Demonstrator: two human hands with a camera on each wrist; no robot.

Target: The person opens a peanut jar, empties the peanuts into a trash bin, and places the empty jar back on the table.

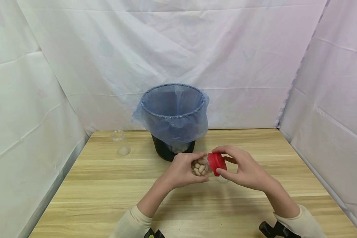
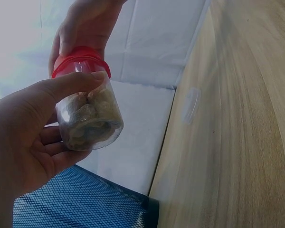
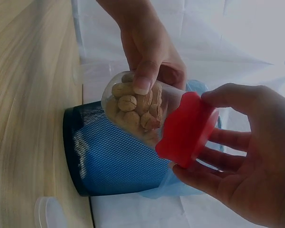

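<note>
A clear plastic jar (image 3: 133, 114) filled with tan nuts in their shells is held tilted on its side above the table, in front of the bin. My left hand (image 1: 184, 170) grips its body, with the thumb along one side and fingers around the other. A red cap (image 1: 216, 164) with a wavy edge covers the jar's mouth. My right hand (image 1: 247, 168) pinches that cap between thumb and fingers. In the left wrist view the jar's clear base (image 2: 97, 130) faces the camera. Whether the cap sits fully on the jar I cannot tell.
A black mesh bin (image 3: 118, 152) with a blue plastic liner (image 1: 178, 127) stands at the back middle of the wooden table (image 1: 107, 198). An uncapped clear jar (image 1: 121, 143) stands at the back left. Below the right hand lies a clear round lid (image 3: 50, 213). White sheets (image 1: 172, 49) enclose the table.
</note>
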